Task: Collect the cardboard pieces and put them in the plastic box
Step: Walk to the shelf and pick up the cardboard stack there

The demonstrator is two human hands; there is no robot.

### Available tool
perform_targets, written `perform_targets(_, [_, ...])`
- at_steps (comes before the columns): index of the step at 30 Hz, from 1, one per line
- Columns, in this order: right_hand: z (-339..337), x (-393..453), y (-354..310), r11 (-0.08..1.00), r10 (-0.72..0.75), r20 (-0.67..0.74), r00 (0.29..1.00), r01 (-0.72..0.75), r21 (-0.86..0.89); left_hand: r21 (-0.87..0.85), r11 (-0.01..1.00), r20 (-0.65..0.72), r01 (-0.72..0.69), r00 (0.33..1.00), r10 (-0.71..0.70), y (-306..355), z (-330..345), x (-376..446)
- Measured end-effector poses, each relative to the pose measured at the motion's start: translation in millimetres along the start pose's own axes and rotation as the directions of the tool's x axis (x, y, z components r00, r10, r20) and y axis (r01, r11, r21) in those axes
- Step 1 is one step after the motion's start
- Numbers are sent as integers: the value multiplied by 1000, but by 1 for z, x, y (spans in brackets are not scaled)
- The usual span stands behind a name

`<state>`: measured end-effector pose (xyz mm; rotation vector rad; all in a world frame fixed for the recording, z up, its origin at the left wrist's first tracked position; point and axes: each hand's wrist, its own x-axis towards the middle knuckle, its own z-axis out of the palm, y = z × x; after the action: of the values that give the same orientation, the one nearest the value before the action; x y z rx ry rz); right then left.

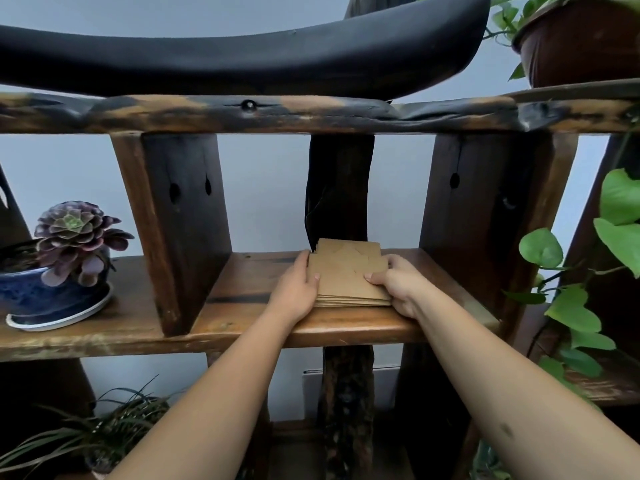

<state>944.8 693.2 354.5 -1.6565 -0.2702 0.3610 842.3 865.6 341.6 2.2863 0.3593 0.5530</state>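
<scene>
The cardboard pieces (pixel 346 275) lay in a flat pile on the wooden shelf (pixel 242 289), its long way running from the front edge back toward the dark post (pixel 339 188). The left hand (pixel 298 289) pressed on the pile's left side and the right hand (pixel 398 282) on its right side, so the pile sat squeezed between them. Both hands were equally close. The plastic box was not in sight.

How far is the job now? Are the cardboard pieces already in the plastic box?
Not yet. The cardboard pieces lie gathered in one stack on the wooden shelf. The left hand and right hand press against its two sides, ready to lift. Carrying and boxing remain; no plastic box is in view.
</scene>
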Motion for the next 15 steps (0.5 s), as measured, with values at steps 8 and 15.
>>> perform_targets(8, [9,-23,10,888,-385,-51,922,355,-292,-163,983,-88,-87,993,73,2,-3,-10])
perform_targets(15, [22,-30,13,746,-510,-43,859,417,-519,-82,989,-138,-124,984,112,5,0,-14])
